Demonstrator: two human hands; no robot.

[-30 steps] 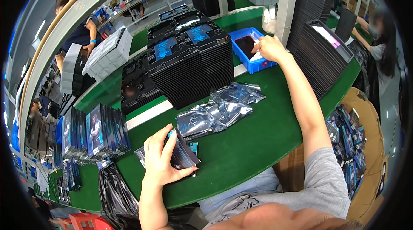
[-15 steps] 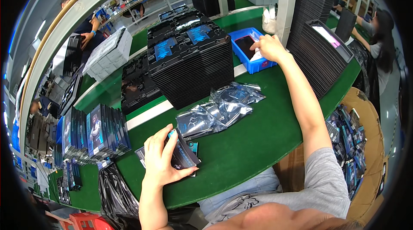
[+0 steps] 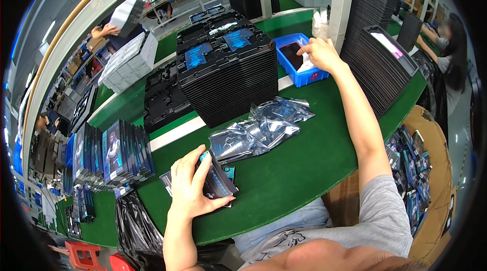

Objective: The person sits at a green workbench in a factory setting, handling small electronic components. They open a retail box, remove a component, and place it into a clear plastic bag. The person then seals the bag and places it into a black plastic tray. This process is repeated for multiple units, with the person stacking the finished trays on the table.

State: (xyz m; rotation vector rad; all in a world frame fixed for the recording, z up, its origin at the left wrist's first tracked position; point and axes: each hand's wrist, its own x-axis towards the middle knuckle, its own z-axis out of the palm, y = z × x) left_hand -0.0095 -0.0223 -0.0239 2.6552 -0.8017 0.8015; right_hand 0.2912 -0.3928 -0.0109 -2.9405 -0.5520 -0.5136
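My left hand [image 3: 188,187] is wrapped around a dark, flat printed box [image 3: 218,182], tilted over the green table with thumb and fingers at its edges. Another flat box, partly hidden, lies beneath it. Farther off to the right, my right hand [image 3: 322,55] hangs over a blue plastic bin [image 3: 308,79], its fingertips pinched together. What they hold, if anything, is too small to make out. Inside the bin are a dark phone-like slab [image 3: 290,54] and white pieces [image 3: 306,64] just below my fingertips. Between my hands lie shiny clear plastic bags [image 3: 253,134] with dark flat packs in them.
A tall stack of black trays [image 3: 228,86] stands behind the bags. Upright printed boxes [image 3: 119,151] are at left. More black trays [image 3: 373,70] lean at right, near a cardboard carton [image 3: 433,154] full of boxes. A black plastic bag [image 3: 134,220] hangs at the table's front edge.
My right hand has risen slightly, its fingertips now above the white pieces. My left hand keeps its hold. At the far left, a person has lifted a pale stack.
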